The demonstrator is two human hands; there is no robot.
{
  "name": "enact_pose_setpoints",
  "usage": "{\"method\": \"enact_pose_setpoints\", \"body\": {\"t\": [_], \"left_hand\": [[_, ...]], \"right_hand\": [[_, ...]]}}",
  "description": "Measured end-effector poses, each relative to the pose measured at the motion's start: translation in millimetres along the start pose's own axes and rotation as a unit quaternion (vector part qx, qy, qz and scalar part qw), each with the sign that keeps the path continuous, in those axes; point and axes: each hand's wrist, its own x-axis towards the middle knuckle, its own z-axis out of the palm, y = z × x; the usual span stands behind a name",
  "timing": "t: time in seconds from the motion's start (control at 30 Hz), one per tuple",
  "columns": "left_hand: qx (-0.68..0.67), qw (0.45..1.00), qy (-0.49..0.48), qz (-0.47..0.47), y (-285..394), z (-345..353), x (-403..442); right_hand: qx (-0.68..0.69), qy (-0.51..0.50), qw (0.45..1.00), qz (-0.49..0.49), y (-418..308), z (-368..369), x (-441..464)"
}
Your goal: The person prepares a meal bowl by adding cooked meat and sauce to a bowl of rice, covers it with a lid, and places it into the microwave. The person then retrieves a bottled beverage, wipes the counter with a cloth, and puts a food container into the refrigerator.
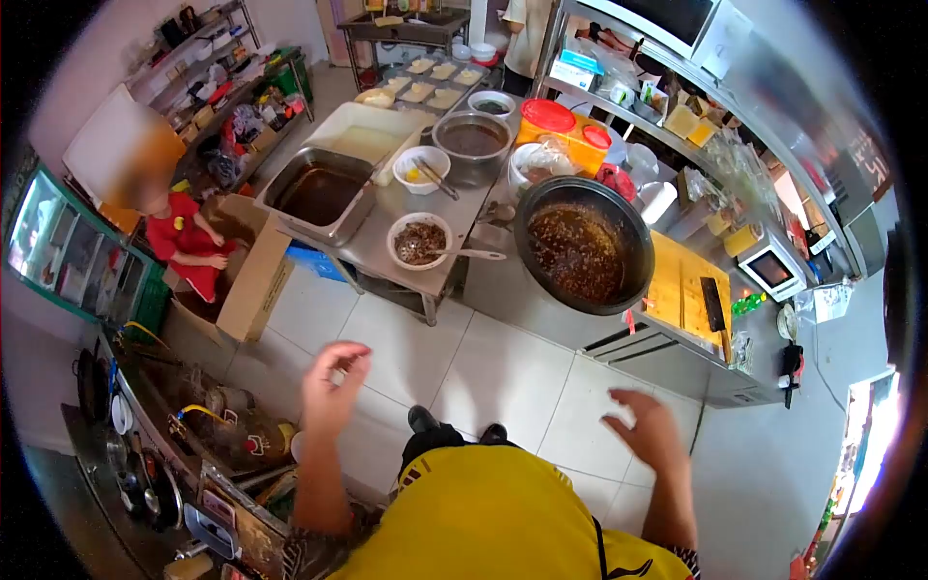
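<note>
My left hand (335,385) is raised over the tiled floor, its fingers loosely curved and apart, holding nothing. On the other side, my right hand (646,425) also hangs in the air with fingers spread and nothing in it. Ahead of it, on the counter, sits a large dark pot (584,244) of brown sauce with bits in it. A white bowl (419,241) of dark chopped food with a spoon (474,254) stands on the steel table (382,253). Neither hand touches any of these.
A deep steel pan (317,196) of dark liquid stands on the table. A cleaver (713,307) lies on a wooden cutting board (674,290) at right. A person in red (186,240) is in a cardboard box (253,280) at left. Stoves and pans line the lower left.
</note>
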Motion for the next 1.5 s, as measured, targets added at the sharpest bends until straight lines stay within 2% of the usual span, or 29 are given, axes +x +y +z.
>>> {"method": "enact_pose_setpoints", "body": {"t": [0.07,0.13,0.17,0.3,0.4,0.5,0.53,0.63,0.67,0.73,0.77,0.87,0.97,1.07,1.17,1.37,1.4,1.47,1.5], "left_hand": [[-0.178,0.972,-0.009,-0.155,-39.8,33.9,-23.9],[-0.135,0.959,-0.01,-0.248,-62.0,60.2,-43.8],[-0.14,0.955,-0.023,-0.261,-75.2,70.6,-52.0],[-0.135,0.936,-0.072,-0.317,-102.0,92.8,-48.8],[-0.152,0.92,-0.063,-0.355,-108.1,107.3,-22.3],[-0.255,0.882,-0.04,-0.394,-130.9,120.3,18.2],[-0.297,0.865,-0.037,-0.402,-144.9,123.7,33.0],[-0.377,0.827,-0.02,-0.416,-182.7,138.8,79.9],[-0.404,0.816,-0.019,-0.413,-196.1,143.2,95.6],[-0.475,0.782,-0.023,-0.403,-227.3,152.4,126.9],[-0.494,0.766,0.003,-0.411,-238.8,157.6,140.6],[-0.532,0.725,0.073,-0.432,-280.5,172.6,173.9],[-0.531,0.724,0.109,-0.426,-278.6,178.4,198.4],[-0.57,0.72,0.076,-0.389,-307.4,175.4,207.4],[-0.557,0.711,0.126,-0.411,-291.1,168.5,217.7],[-0.569,0.703,0.15,-0.4,-296.3,156.6,245.4],[-0.57,0.705,0.151,-0.393,-296.4,155.2,250.5],[-0.574,0.708,0.146,-0.384,-295.6,152.4,257.3],[-0.568,0.717,0.133,-0.381,-294.5,151.1,259.3]], "right_hand": [[-0.072,-0.103,0.991,0.045,52.3,51.2,-25.5],[-0.102,-0.203,0.97,0.089,94.4,93.7,-50.0],[-0.095,-0.255,0.956,0.112,108.7,108.5,-60.7],[-0.07,-0.339,0.924,0.163,156.4,165.9,-104.7],[0.005,-0.367,0.904,0.221,167.7,185.7,-127.6],[0.087,-0.292,0.896,0.322,174.4,207.5,-149.3],[0.102,-0.253,0.902,0.335,175.9,215.6,-155.9],[0.201,-0.102,0.87,0.439,177.6,247.0,-183.3],[0.18,-0.097,0.877,0.435,181.4,261.2,-192.3],[0.271,-0.081,0.82,0.498,186.4,288.8,-223.8],[0.316,-0.073,0.786,0.526,181.3,289.9,-222.5],[0.31,-0.077,0.753,0.575,138.6,276.4,-218.2],[0.299,-0.08,0.743,0.593,88.4,256.1,-197.6],[0.272,-0.115,0.784,0.546,106.9,317.6,-232.6],[0.233,-0.185,0.79,0.537,90.0,322.6,-219.5],[0.242,-0.122,0.82,0.504,79.0,312.5,-202.5],[0.236,-0.122,0.808,0.525,78.5,309.3,-201.4],[0.224,-0.122,0.783,0.567,42.6,255.8,-157.5],[0.23,-0.109,0.782,0.569,43.6,256.9,-159.3]]}}
